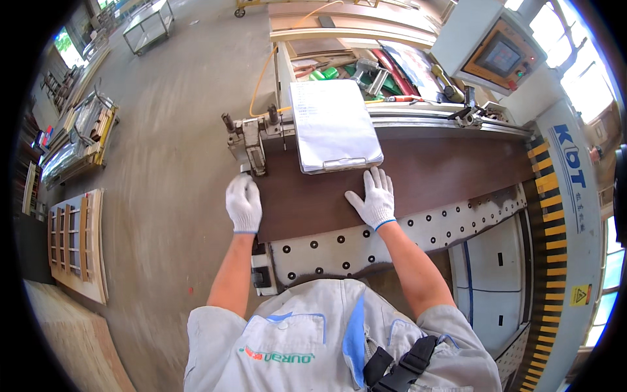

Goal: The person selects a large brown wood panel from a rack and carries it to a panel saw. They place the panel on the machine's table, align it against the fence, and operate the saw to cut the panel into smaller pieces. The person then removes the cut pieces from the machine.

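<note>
A long dark brown board [313,208] lies across the machine bed [307,258], which is pale metal with rows of black-ringed holes. My right hand [377,202], in a white knitted glove with a blue cuff, rests flat on the board, thumb spread away from the fingers. My left hand [243,206], gloved the same way, is at the board's left end with its fingers bent together. What those fingers hold, if anything, is hidden. Just beyond my left hand stands a metal stop bracket [253,147]. Beyond my right fingertips, a clipboard [343,163] with white papers sits over the board's far side.
Behind the metal rail [411,119] is a bin of scraps and tools, including a red tube [394,72]. A control panel [499,55] hangs at the upper right, above a yellow-and-black striped machine column [548,215]. Leftward, a loaded cart [81,137] and a wooden pallet [78,242] stand on the floor.
</note>
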Motion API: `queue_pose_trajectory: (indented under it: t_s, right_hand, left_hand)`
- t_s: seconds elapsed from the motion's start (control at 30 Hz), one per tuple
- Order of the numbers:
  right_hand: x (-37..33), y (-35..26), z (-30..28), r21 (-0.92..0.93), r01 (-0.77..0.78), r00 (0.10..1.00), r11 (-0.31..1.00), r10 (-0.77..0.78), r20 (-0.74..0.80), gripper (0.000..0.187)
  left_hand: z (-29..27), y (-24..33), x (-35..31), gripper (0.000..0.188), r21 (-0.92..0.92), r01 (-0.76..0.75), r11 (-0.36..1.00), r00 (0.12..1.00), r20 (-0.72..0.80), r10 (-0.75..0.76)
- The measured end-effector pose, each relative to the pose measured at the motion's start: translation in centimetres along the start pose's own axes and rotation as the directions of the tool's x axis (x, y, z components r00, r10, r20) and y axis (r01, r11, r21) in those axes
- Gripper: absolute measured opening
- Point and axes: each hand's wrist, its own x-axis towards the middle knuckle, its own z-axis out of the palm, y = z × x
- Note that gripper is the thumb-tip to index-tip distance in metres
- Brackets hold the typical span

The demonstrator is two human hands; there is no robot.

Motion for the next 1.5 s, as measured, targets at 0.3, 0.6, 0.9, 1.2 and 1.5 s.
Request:
queue_pose_trajectory:
  t_s: [0.3, 0.6, 0.9, 1.2, 1.5]
  right_hand:
    - [0.3, 0.2, 0.1, -0.019, 0.010, 1.000, 1.000, -0.010, -0.007, 0.087]
    - [0.1, 0.5, 0.5, -0.022, 0.017, 0.999, 1.000, -0.018, -0.034, 0.085]
    - [0.3, 0.3, 0.5, -0.026, 0.020, 0.999, 0.999, -0.021, -0.029, 0.086]
    - [1.7, -0.2, -0.5, -0.032, 0.110, 0.994, 0.993, -0.109, 0.032, 0.090]
    - [4.2, -1.9, 0.2, -0.011, 0.133, 0.989, 0.991, -0.131, 0.071, 0.093]
  left_hand:
    - [4.3, -5.4, 3.2, 0.033, -0.144, 0.178, 0.973, 0.977, 0.145, -0.157]
    - [4.4, -5.4, 3.1, 0.048, -0.001, 0.015, 1.000, 0.968, 0.249, -0.014]
    - [3.3, -2.6, 3.4, 0.066, 0.127, 0.055, 0.990, 0.943, 0.319, -0.093]
    - [3.2, -2.6, 3.4, 0.074, 0.181, 0.040, 0.983, 0.931, 0.351, -0.103]
    - [3.2, -2.8, 3.5, 0.075, 0.201, 0.060, 0.978, 0.915, 0.381, -0.134]
